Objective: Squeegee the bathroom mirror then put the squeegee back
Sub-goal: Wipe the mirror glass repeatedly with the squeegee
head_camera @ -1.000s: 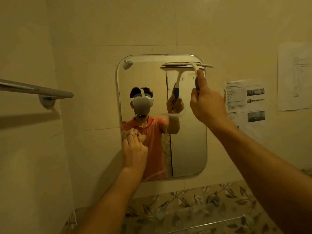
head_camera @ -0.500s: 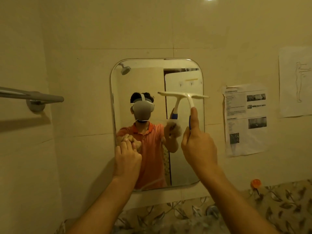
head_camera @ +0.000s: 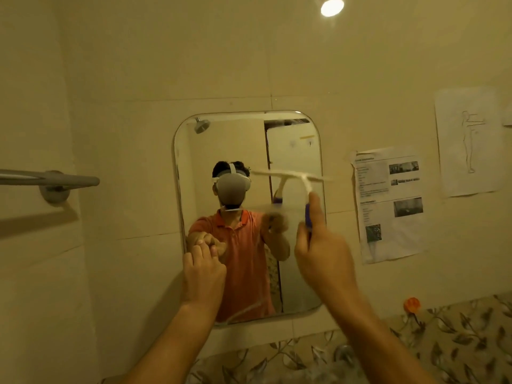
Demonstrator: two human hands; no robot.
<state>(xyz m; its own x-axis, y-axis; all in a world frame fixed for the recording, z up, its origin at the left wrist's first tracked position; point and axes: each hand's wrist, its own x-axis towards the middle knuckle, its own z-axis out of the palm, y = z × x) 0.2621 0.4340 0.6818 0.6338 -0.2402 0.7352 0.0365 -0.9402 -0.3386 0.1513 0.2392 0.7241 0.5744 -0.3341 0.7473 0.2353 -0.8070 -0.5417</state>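
Observation:
A rounded rectangular mirror [head_camera: 249, 139] hangs on the cream tiled wall. My right hand [head_camera: 324, 259] grips the blue handle of a white squeegee [head_camera: 293, 177]. Its blade lies level across the right half of the glass, about a third of the way down, and looks blurred. My left hand [head_camera: 203, 275] rests with its fingertips against the lower left part of the mirror, near the left edge. The glass reflects a person in an orange shirt with a headset.
A grey towel bar [head_camera: 55, 180] sticks out from the left wall. Two printed sheets [head_camera: 390, 203] [head_camera: 468, 142] are stuck on the wall right of the mirror. A leaf-patterned tile band [head_camera: 457, 336] runs below, with a small orange hook [head_camera: 412, 304] above it.
My right hand has drawn the squeegee down from the mirror's top edge to about a third of the way down the glass. The left hand stays on the lower left of the mirror.

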